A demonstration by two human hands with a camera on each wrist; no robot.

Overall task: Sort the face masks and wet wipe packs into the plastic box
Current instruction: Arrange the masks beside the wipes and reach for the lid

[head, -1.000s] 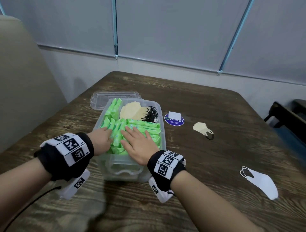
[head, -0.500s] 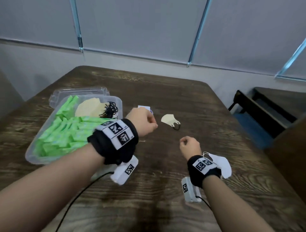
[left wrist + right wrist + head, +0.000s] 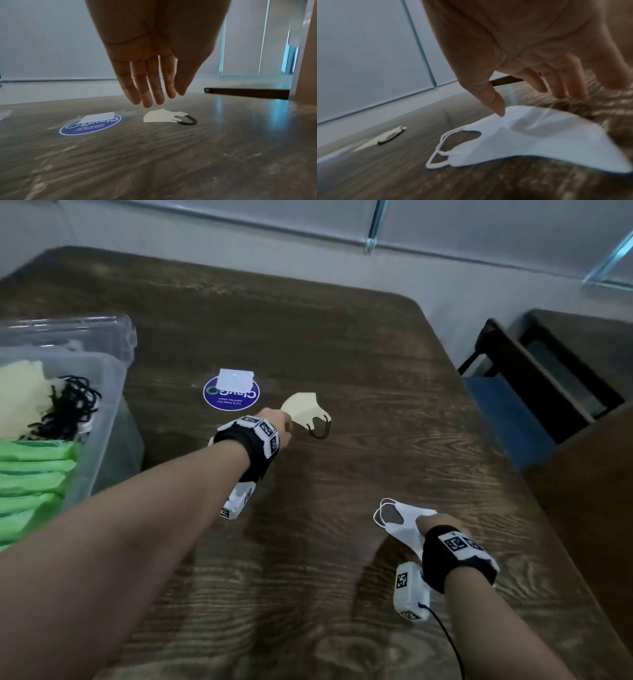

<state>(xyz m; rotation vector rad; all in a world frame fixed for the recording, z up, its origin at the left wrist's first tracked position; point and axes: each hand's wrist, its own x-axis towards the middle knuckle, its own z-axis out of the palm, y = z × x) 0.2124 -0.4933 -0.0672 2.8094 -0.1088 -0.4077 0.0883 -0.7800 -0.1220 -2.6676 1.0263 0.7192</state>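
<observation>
A beige face mask [image 3: 303, 409] [image 3: 161, 116] [image 3: 385, 139] with black ear loops lies flat on the wooden table. My left hand [image 3: 279, 422] [image 3: 154, 100] hovers just above its near edge with straight fingers, touching nothing. A white face mask [image 3: 404, 525] [image 3: 530, 140] lies nearer the front right. Over it my right hand [image 3: 426, 523] [image 3: 527, 102] is spread, the thumb tip at the fabric and the other fingers above it. The clear plastic box [image 3: 113, 378] at left holds green wet wipe packs [image 3: 34, 474] and beige masks [image 3: 20, 395].
A round blue sticker [image 3: 231, 395] [image 3: 91, 125] with a white tape patch is stuck to the table beside the beige mask. The box's clear lid [image 3: 102, 326] lies behind the box. A dark bench [image 3: 548, 385] stands beyond the table's right edge.
Both hands left the wipe packs in the box and swung right. The left hand has opened above the beige mask; the right hand has dropped onto the white mask.
</observation>
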